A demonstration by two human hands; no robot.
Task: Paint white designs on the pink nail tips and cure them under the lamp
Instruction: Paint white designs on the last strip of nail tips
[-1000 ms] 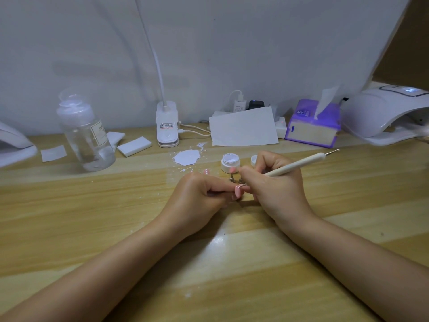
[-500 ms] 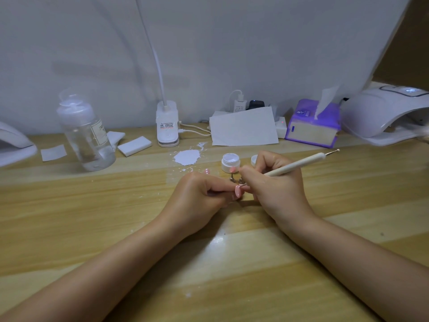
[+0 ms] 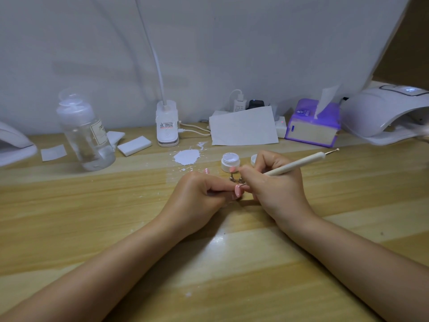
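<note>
Currently a pink nail tip (image 3: 238, 191) is pinched in the fingers of the left hand (image 3: 202, 198), held low over the bench (image 3: 116, 217). A dotting pen (image 3: 294, 164) is gripped pencil-style by the right hand (image 3: 278, 189), its fine point laid at the tip's upper edge.

Risks, as judged:
- Wet white dots can be smeared if the left fingers are shifted over the painted face; the grip sits very close to it.
- A dot can be dragged into a streak if either hand is jolted; both hands are crowded together.
- The open paint jar (image 3: 230, 161) just behind the right hand can be knocked by the knuckles; its lid (image 3: 254, 159) lies off beside it.
- Two more pink tips (image 3: 232, 169) on small metal stands beside the jar can be toppled likewise.
- The curing lamp (image 3: 383, 112) is well apart at far right, so uncured paint can be touched in transit.
</note>
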